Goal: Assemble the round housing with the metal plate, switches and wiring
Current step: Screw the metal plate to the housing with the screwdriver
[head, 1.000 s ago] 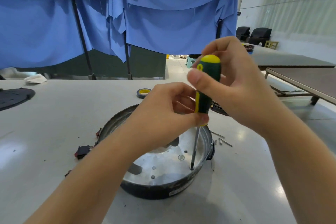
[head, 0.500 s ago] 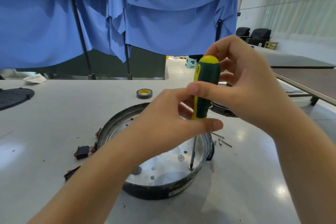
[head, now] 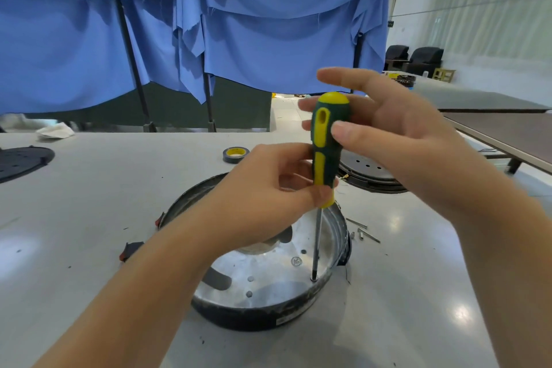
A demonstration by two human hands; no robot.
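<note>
Fingers of the left hand (head: 263, 188) are curled around the lower part of the screwdriver (head: 327, 140), and they pinch its yellow collar just above the metal shaft. The right hand (head: 388, 134) has its fingers (head: 337, 76) stretched out and relaxed; only the thumb and the palm side lie against the upper part of the green and yellow handle, so this hand does not really clasp it. The screwdriver stands almost upright, and its tip touches a screw (head: 313, 279) at the near right edge of the metal plate (head: 268, 278).

The shiny metal plate lies inside the round housing (head: 254, 315), a dark shallow ring that sits on the grey table (head: 89, 218) directly in front of the person. Some small holes and one round stamped mark are visible on the plate. At the left side of the housing two small black and red switches (head: 130, 249) lie on the table, one of them touching the rim. At the right side, near the housing, a few loose screws (head: 361, 231) lie.

Further back, a roll of black tape (head: 235, 154) with a yellow core lies flat on the table. Behind the right hand there is another round part (head: 370, 172) with holes, partly hidden. At the far left edge a black perforated disc (head: 21, 160) lies, and behind it a crumpled white cloth (head: 55, 130). Blue fabric (head: 239, 33) hangs on dark stands behind the table.
</note>
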